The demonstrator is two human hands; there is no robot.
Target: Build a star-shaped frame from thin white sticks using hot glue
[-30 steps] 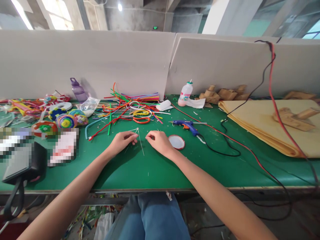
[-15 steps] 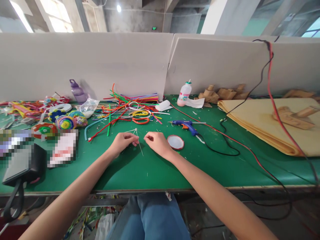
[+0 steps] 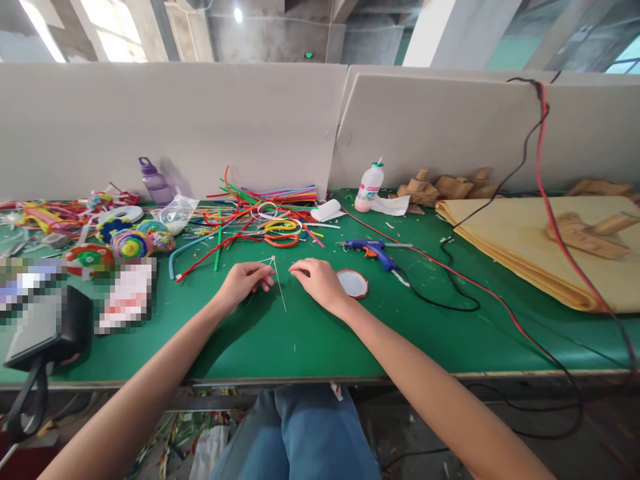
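Green surface (image 3: 325, 340) beneath, with thin white sticks (image 3: 280, 287) pinched in left hand (image 3: 245, 281), right hand (image 3: 316, 277) just beside, fingertips close, any hold unclear: best to grip lightly near the joint (image 3: 273, 258).

Our bare forearms (image 3: 167, 363) slant up from the lower corners; our left hand (image 3: 243, 283) and right hand (image 3: 319, 283) sit apart mid-frame, fingers (image 3: 303, 265) curled inward.
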